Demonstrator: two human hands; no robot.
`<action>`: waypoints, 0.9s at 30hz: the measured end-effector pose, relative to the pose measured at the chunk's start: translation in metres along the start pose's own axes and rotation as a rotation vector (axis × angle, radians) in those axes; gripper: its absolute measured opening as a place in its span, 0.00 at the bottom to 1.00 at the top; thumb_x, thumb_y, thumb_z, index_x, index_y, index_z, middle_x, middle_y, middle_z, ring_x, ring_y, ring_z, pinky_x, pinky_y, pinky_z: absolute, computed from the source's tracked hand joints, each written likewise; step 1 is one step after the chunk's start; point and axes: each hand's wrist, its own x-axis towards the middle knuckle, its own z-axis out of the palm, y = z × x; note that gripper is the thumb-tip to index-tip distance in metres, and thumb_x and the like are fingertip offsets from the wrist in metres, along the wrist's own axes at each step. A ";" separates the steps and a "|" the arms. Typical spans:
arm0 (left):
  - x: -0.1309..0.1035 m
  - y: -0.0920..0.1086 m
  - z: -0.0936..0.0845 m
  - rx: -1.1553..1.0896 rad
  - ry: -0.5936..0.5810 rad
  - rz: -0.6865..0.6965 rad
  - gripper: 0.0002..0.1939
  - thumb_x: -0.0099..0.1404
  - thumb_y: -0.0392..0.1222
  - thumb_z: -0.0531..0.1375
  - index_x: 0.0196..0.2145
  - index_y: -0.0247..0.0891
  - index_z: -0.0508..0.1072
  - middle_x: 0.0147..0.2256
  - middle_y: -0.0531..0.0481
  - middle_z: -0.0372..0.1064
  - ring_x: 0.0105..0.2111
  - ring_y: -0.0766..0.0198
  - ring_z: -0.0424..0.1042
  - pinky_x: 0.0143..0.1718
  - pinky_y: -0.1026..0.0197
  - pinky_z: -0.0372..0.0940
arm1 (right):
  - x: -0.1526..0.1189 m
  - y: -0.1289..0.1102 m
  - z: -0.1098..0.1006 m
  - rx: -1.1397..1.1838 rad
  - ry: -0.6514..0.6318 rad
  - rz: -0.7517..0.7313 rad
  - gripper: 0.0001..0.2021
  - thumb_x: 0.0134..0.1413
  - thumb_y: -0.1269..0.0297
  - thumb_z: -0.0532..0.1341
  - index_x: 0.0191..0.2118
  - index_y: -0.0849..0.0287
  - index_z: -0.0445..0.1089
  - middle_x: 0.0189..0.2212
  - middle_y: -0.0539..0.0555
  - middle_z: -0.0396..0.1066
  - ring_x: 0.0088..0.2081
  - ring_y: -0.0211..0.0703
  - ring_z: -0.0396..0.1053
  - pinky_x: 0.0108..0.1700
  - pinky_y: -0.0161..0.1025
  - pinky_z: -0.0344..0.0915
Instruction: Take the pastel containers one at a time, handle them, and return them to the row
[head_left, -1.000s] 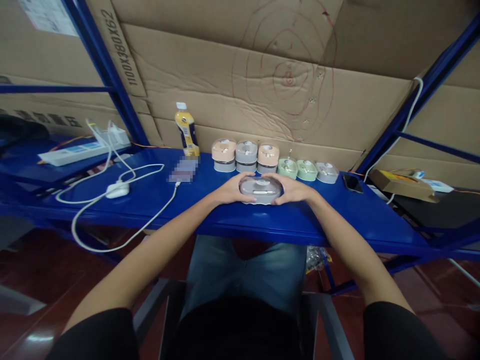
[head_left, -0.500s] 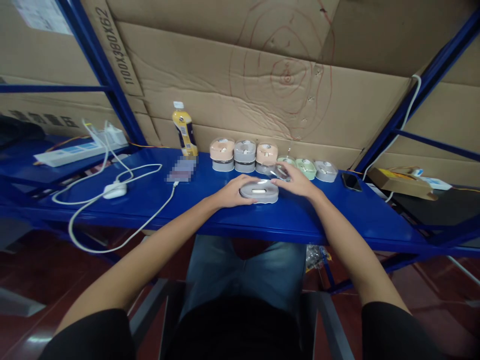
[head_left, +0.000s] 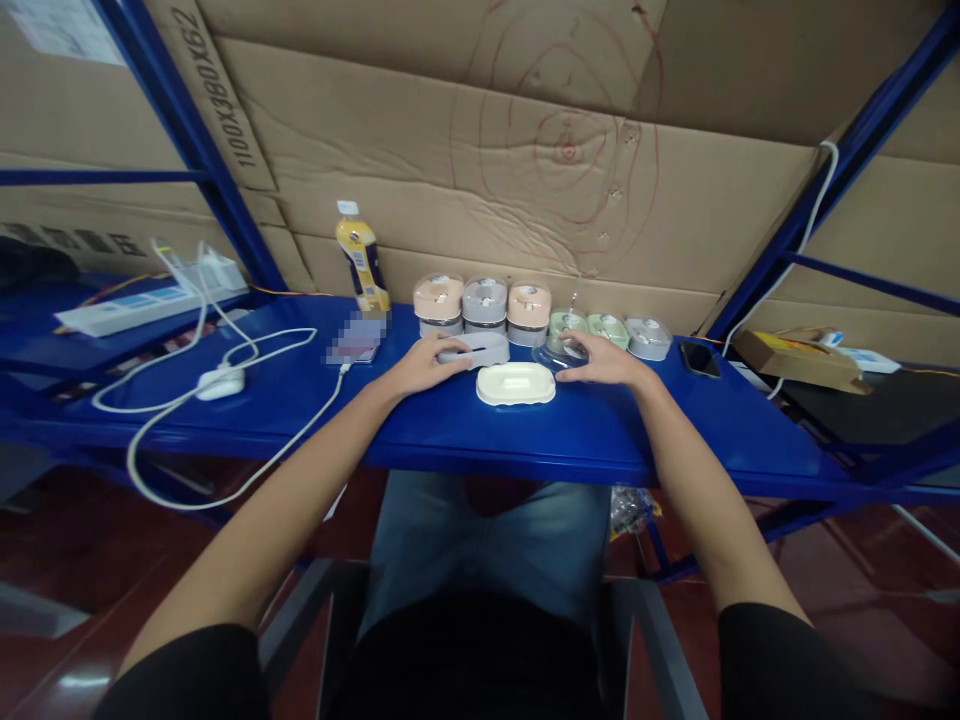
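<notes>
So the cream oval piece (head_left: 516, 384) is sitting on the blue table (head_left: 517, 440) right in front of the person, nobody's fingers on it, and everything else kinda spreads out around that. The hands are apart, one on each side of it. Left hand (head_left: 426, 366) is off to its left, fingers and thumb around the end of a grey oval piece (head_left: 489, 350), which sits just behind the cream one and a bit left. Right hand (head_left: 604, 360) is just past the cream piece's right end, fingers and thumb on a clear cover (head_left: 553, 357); can't really tell if that cover's touching the table. Further back from the cream piece there's a row of little lidded boxes: three stacks two high, peach on top (head_left: 438, 298), grey on top (head_left: 484, 299) and peach on top again, then two green boxes (head_left: 608, 330) and a single grey box (head_left: 649, 338) back and to the right. Way back left of it is an upright yellow bottle (head_left: 363, 262), with a pixelated-out thing (head_left: 356, 338) near the bottle's base, plugged into a white cable (head_left: 300, 441). Well off to the right there's a dark phone (head_left: 700, 358) lying flat, then an open cardboard box (head_left: 802, 362) beyond that.
</notes>
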 end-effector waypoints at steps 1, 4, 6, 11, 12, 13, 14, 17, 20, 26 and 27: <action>-0.001 -0.002 -0.001 0.011 -0.009 -0.012 0.28 0.66 0.66 0.65 0.50 0.42 0.85 0.52 0.41 0.78 0.54 0.44 0.77 0.61 0.40 0.73 | 0.001 0.001 0.001 -0.013 -0.021 -0.005 0.45 0.46 0.47 0.79 0.68 0.55 0.71 0.65 0.64 0.75 0.64 0.67 0.75 0.68 0.63 0.71; -0.001 0.000 0.000 0.008 -0.017 0.003 0.28 0.66 0.65 0.65 0.52 0.41 0.84 0.54 0.40 0.79 0.56 0.44 0.76 0.62 0.40 0.72 | 0.004 0.004 0.006 -0.039 -0.073 -0.025 0.44 0.41 0.50 0.81 0.66 0.54 0.74 0.62 0.62 0.77 0.62 0.67 0.77 0.66 0.63 0.73; -0.002 0.007 0.002 -0.017 0.002 0.047 0.30 0.67 0.66 0.64 0.54 0.41 0.82 0.57 0.40 0.78 0.60 0.43 0.75 0.65 0.39 0.69 | 0.004 0.006 0.005 -0.026 -0.066 -0.022 0.44 0.41 0.49 0.81 0.66 0.54 0.75 0.63 0.62 0.77 0.62 0.67 0.76 0.67 0.64 0.72; -0.005 0.040 0.018 -0.091 -0.027 0.108 0.40 0.64 0.65 0.69 0.65 0.38 0.72 0.66 0.36 0.72 0.65 0.40 0.72 0.70 0.39 0.65 | 0.001 0.001 -0.005 0.126 0.201 -0.041 0.44 0.49 0.42 0.76 0.69 0.56 0.72 0.66 0.64 0.75 0.65 0.65 0.74 0.70 0.63 0.69; -0.005 0.047 0.023 -0.099 -0.048 0.107 0.43 0.63 0.65 0.70 0.67 0.37 0.70 0.67 0.35 0.71 0.66 0.38 0.72 0.70 0.38 0.65 | 0.001 -0.001 -0.005 0.156 0.232 -0.085 0.44 0.50 0.41 0.76 0.69 0.56 0.72 0.67 0.63 0.74 0.66 0.64 0.73 0.70 0.62 0.68; -0.005 0.052 0.029 -0.105 -0.067 0.108 0.45 0.61 0.65 0.71 0.68 0.37 0.68 0.68 0.33 0.69 0.67 0.37 0.71 0.70 0.37 0.65 | 0.002 -0.005 -0.004 0.176 0.233 -0.138 0.43 0.50 0.41 0.76 0.69 0.55 0.72 0.67 0.63 0.74 0.67 0.64 0.73 0.71 0.62 0.66; -0.004 0.055 0.034 -0.114 -0.084 0.111 0.47 0.61 0.65 0.72 0.68 0.36 0.67 0.69 0.32 0.69 0.68 0.36 0.70 0.70 0.36 0.65 | 0.003 -0.009 -0.001 0.184 0.208 -0.192 0.43 0.50 0.41 0.76 0.69 0.54 0.73 0.68 0.62 0.74 0.67 0.64 0.72 0.72 0.62 0.66; -0.001 0.059 0.047 -0.143 -0.114 0.126 0.52 0.57 0.64 0.75 0.70 0.37 0.64 0.69 0.30 0.67 0.69 0.32 0.69 0.69 0.33 0.65 | 0.009 -0.022 0.012 0.146 0.095 -0.307 0.42 0.47 0.43 0.78 0.68 0.52 0.75 0.66 0.60 0.75 0.67 0.64 0.72 0.71 0.61 0.66; 0.001 0.054 0.054 -0.174 -0.120 0.101 0.61 0.52 0.62 0.78 0.73 0.37 0.58 0.68 0.28 0.68 0.68 0.30 0.69 0.68 0.30 0.65 | 0.016 -0.031 0.025 0.092 0.034 -0.369 0.42 0.47 0.44 0.79 0.68 0.51 0.76 0.64 0.61 0.76 0.64 0.63 0.73 0.69 0.60 0.67; 0.002 0.049 0.055 -0.224 -0.164 0.049 0.69 0.49 0.62 0.80 0.77 0.36 0.50 0.67 0.26 0.69 0.68 0.27 0.69 0.69 0.28 0.64 | 0.022 -0.031 0.040 -0.002 -0.025 -0.360 0.46 0.43 0.44 0.81 0.69 0.49 0.75 0.57 0.59 0.77 0.58 0.63 0.75 0.65 0.62 0.69; 0.002 0.050 0.055 -0.227 -0.169 0.042 0.70 0.49 0.62 0.80 0.77 0.36 0.50 0.67 0.26 0.69 0.68 0.27 0.68 0.69 0.28 0.64 | 0.022 -0.030 0.042 -0.001 -0.027 -0.363 0.46 0.44 0.44 0.81 0.69 0.50 0.74 0.57 0.60 0.77 0.58 0.63 0.75 0.65 0.61 0.69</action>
